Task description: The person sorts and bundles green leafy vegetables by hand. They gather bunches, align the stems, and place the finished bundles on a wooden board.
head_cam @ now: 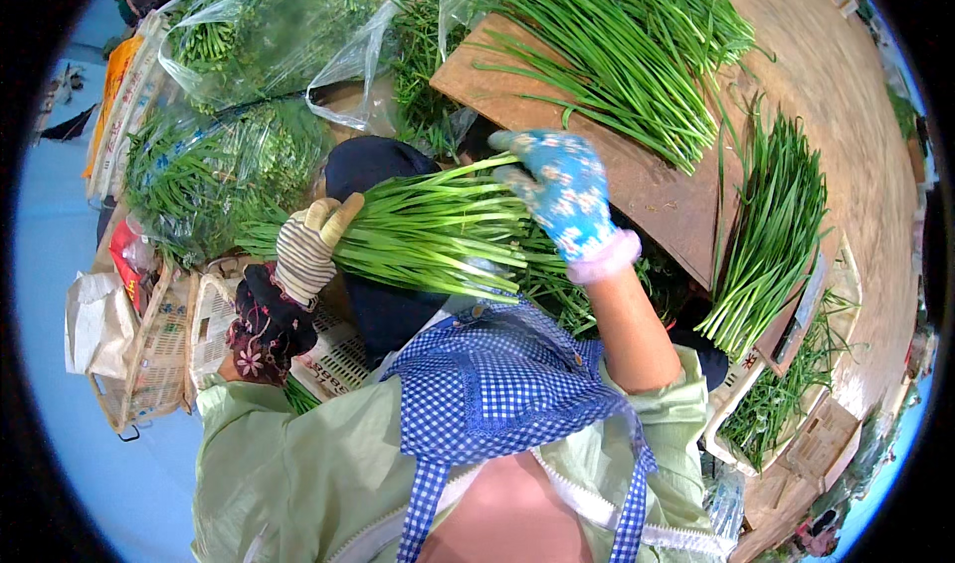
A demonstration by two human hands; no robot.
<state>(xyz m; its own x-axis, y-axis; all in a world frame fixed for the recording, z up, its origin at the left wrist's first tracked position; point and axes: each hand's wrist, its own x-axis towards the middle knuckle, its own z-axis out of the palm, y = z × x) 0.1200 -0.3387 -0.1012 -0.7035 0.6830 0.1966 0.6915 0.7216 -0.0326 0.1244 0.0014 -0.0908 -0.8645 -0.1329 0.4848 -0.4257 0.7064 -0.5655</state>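
Note:
My left hand (310,248), in a striped glove with pale yellow fingertips, grips a loose bunch of long green leafy stalks, like garlic chives (433,227), over my lap. The pale stalk ends fan out to the right. My right hand (556,186), in a blue flowered glove, is at the upper stalk ends, its thumb and fingers closed on some of them. A wooden board (515,93) beyond bears a large pile of the same greens (634,78). Another bundle (776,227) lies at the right, beside a knife (802,305).
Clear plastic bags of leafy greens (276,33) fill the upper left. Plastic crates (149,339) stand at the left, near a white sack (97,324). At the lower right a white crate (724,451) holds loose green trimmings.

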